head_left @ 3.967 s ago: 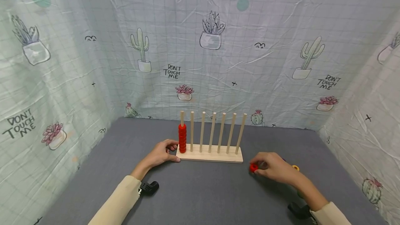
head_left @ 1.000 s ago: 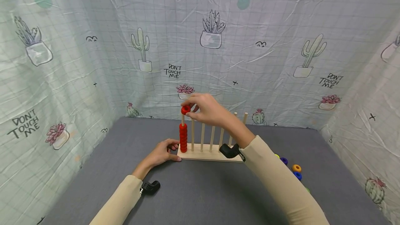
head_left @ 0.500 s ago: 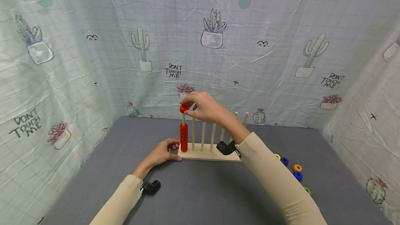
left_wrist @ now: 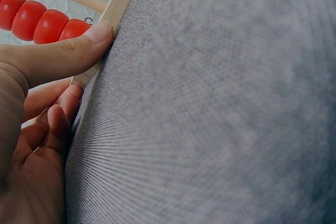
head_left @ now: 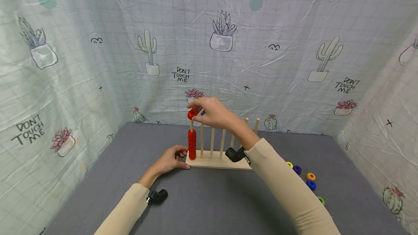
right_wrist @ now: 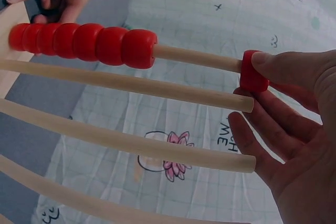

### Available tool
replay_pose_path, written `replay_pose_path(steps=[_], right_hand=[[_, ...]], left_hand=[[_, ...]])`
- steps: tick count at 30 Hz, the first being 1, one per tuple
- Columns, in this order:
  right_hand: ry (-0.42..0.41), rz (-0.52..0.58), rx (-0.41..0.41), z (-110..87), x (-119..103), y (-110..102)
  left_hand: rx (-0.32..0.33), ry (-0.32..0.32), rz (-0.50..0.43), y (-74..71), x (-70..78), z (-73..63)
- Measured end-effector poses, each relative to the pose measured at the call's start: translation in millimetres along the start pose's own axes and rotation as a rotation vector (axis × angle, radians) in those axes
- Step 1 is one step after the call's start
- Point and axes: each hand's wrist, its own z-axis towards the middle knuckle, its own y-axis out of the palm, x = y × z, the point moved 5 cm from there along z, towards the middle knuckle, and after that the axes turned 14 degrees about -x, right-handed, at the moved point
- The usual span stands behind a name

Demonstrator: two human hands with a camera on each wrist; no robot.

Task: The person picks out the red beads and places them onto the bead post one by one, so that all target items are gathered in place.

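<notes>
A wooden peg rack (head_left: 215, 163) stands on the grey table, with a row of upright pegs. Its leftmost peg carries a stack of red beads (head_left: 192, 145), and the upper part of that peg is bare. My right hand (head_left: 212, 111) pinches one more red bead (right_wrist: 254, 73) between thumb and fingers at this peg's tip. In the right wrist view the peg's end meets the bead; how far it reaches inside is hidden. With thumb and fingers, my left hand (head_left: 169, 159) grips the left end of the rack's base, seen closely in the left wrist view.
Loose beads lie at the right: yellow (head_left: 289, 164), purple (head_left: 296, 169), orange (head_left: 311, 177), blue (head_left: 311, 185) and green (head_left: 321, 200). My right forearm (head_left: 287, 184) crosses over the rack's right end. A printed curtain (head_left: 209, 64) encloses the table behind and at the sides.
My right hand took the red bead from the table at the right and raised it to the leftmost peg's tip. Lately it shifted slightly left. My left hand stayed on the base.
</notes>
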Motion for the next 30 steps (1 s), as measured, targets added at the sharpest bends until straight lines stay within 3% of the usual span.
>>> replay_pose_path(steps=[30], right_hand=[[-0.031, -0.013, -0.007, -1.4, -0.8, 4.4]], left_hand=[[-0.002, 0.038, -0.014, -1.2, 0.9, -0.3]])
